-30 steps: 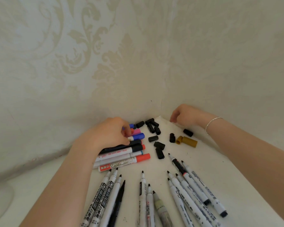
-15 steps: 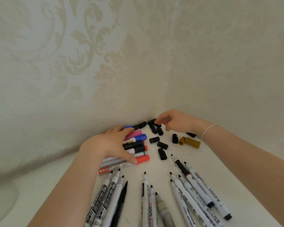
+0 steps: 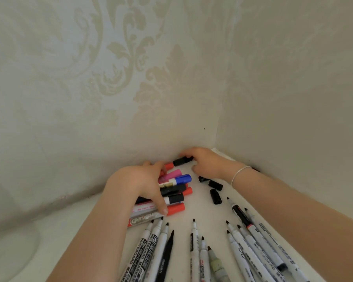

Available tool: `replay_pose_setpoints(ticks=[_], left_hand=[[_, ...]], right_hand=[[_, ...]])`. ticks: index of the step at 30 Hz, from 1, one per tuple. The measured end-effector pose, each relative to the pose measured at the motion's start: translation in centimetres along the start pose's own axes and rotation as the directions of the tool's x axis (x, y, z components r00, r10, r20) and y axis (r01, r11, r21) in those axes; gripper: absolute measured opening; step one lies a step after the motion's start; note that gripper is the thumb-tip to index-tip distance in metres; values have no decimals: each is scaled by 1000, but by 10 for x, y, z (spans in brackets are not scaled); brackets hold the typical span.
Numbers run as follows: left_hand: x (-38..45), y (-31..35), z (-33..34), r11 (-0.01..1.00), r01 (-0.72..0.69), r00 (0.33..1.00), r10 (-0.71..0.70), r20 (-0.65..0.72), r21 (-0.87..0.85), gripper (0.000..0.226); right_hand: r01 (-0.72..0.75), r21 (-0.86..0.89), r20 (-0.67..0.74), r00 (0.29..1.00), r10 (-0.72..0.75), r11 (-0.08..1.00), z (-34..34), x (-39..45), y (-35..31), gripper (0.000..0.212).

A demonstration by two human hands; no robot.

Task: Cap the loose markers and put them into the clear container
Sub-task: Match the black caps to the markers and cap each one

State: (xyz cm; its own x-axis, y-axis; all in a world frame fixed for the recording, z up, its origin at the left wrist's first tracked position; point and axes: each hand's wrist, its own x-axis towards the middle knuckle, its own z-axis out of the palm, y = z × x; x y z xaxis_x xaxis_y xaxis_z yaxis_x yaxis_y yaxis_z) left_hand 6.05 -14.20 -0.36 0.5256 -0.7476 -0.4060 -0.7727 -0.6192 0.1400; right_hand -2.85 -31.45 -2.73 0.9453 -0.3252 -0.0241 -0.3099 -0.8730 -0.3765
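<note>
- The right hand (image 3: pixel 207 162) grasps a black cap (image 3: pixel 182 161) at the far corner.
- The left hand (image 3: pixel 140 183) lies spread, fingers straight, pressing the capped markers (image 3: pixel 174 192).
- Uncapped markers (image 3: pixel 196 247) fan out near; no clear container shows.
- Better to match cap to barrel and press straight until seated.

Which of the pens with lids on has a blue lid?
The blue-capped marker, in the capped pile under the left hand. It lies just below the pink one; the other caps showing there are red or black.
</note>
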Motion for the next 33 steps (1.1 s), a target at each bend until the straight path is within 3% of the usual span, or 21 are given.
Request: replay_pose_setpoints(ticks=[3, 7, 11, 16, 21, 26, 33], left_hand=[[-5, -2, -4, 999, 40, 999, -41, 15, 36, 109], [-10, -8, -10, 995, 76, 996, -79, 44, 62, 100], [-9, -12, -10, 997, 76, 995, -77, 56, 24, 102], [-9, -11, -9, 998, 66, 995, -67, 72, 15, 111], [-10, -9, -10, 998, 58, 995, -59, 85, 16, 113], [-11, -4, -9, 998, 59, 995, -60, 84, 15, 112], [-19, 3, -12, 999, 48, 997, -47, 59, -16, 109]], right_hand=[[64, -134, 32, 998, -60, 989, 9, 10, -7, 58], [-37, -251, -11, 999, 36, 967, 5, 14, -7, 49], [-57, -177, -48, 998, 49, 983, -2, 15, -5, 47], [28, -173, 59, 998, -18, 985, 4, 13, -9, 52], [-35, -116, -23, 999, 33, 993, 0, 8, -3, 48], [-70, -177, -11, 998, 69, 982, 2, 1, 4, 51], [-94, -205, -73, 994, 81, 974, 8, -9, 5, 40]])
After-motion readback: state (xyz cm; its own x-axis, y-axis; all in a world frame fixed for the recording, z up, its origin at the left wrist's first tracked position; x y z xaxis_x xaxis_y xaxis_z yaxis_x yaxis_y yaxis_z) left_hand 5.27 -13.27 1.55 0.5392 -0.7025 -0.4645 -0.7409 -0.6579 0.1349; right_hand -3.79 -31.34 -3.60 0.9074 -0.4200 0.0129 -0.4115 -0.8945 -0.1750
